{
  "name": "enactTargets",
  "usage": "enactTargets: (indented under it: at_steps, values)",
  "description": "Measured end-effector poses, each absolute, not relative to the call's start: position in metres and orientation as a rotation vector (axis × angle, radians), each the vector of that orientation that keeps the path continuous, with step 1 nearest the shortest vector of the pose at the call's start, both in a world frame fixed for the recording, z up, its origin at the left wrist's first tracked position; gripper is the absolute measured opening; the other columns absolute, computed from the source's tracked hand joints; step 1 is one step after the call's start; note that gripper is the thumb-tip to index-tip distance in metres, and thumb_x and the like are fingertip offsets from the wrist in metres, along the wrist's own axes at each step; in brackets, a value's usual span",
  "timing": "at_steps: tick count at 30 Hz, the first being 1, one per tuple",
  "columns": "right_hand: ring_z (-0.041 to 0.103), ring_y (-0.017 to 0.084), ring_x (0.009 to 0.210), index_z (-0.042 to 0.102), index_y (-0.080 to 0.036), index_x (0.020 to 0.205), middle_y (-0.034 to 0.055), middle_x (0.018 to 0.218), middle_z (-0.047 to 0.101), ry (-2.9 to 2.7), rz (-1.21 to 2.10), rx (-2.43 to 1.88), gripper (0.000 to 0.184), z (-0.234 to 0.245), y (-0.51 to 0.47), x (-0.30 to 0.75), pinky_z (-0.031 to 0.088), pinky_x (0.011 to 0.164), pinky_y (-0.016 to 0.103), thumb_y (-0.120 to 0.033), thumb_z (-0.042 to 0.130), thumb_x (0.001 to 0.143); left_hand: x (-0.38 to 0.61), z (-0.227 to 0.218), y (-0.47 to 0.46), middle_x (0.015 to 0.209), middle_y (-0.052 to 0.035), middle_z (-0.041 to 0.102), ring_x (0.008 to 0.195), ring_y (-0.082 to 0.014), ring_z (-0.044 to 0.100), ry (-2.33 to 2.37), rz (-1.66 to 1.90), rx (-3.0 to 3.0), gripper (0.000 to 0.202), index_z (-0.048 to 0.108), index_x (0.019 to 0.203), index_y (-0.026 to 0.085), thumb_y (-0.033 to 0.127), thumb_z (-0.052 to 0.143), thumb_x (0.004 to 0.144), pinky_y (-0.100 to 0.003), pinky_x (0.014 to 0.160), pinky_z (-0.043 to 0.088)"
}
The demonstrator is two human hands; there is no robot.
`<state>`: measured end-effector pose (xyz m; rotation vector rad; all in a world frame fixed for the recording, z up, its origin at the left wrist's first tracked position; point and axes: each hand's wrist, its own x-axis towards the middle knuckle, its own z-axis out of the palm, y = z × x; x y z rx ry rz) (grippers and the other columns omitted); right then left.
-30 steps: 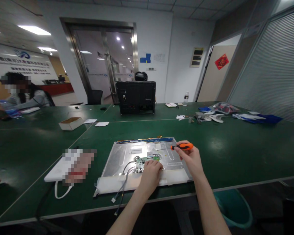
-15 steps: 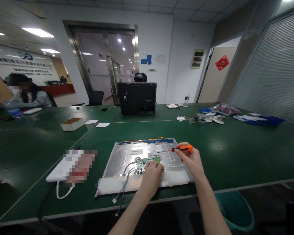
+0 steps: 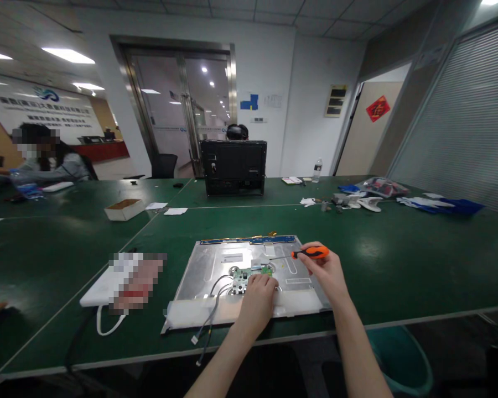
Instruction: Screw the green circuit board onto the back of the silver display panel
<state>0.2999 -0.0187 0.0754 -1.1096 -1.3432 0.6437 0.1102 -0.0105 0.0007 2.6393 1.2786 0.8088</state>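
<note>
A flat metal display panel (image 3: 199,271) lies on the green table, with a blue circuit strip (image 3: 249,240) along its far edge. At its middle sits a green circuit board (image 3: 241,279), partly covered by my left hand (image 3: 261,293), whose fingers are curled down on the board's near right part. My right hand (image 3: 326,271) grips an orange and black screwdriver (image 3: 317,252). The screwdriver lies nearly level, its shaft pointing left over the panel, with the tip near a thin flat cable above the board. Grey cables (image 3: 211,315) with white plugs hang over the panel's near edge.
Left of the panel stands a white device (image 3: 103,284) with a white cord. Farther back are an open cardboard box (image 3: 124,210), paper sheets (image 3: 175,211) and a black monitor casing (image 3: 233,168). Gloves and small parts (image 3: 352,200) lie at right. A person (image 3: 62,160) sits at far left.
The view has shifted very slightly. Both hands and the screwdriver stay almost where they were on the panel, with no grip changed.
</note>
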Motion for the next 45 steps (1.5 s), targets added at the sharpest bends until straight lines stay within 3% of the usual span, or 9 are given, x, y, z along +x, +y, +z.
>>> enactTargets:
  at_steps: [25,45]
  values:
    - [0.043,0.010,0.047,0.063,-0.021,0.089,-0.0027,0.062,0.053,-1.336,0.604,-1.139,0.026,0.0725,-0.0172,0.3045,0.033,0.042,0.024,-0.041,0.072,0.076,0.1085,0.0067,-0.0136,0.095,-0.0054,0.063,0.094,-0.0225,0.056,1.317,0.860,2.529,0.015,0.061,0.088,0.020,0.012,0.049,0.090,-0.040,0.088,0.039]
    - [0.043,0.010,0.047,0.063,-0.021,0.089,-0.0035,0.060,0.050,-1.382,0.628,-1.145,0.025,0.0731,-0.0179,0.3049,0.032,0.044,0.024,-0.042,0.072,0.077,0.1086,0.0065,-0.0128,0.092,-0.0048,0.063,0.092,-0.0230,0.056,1.341,0.894,2.486,0.014,0.060,0.086,0.020,0.011,0.050,0.087,-0.038,0.085,0.040]
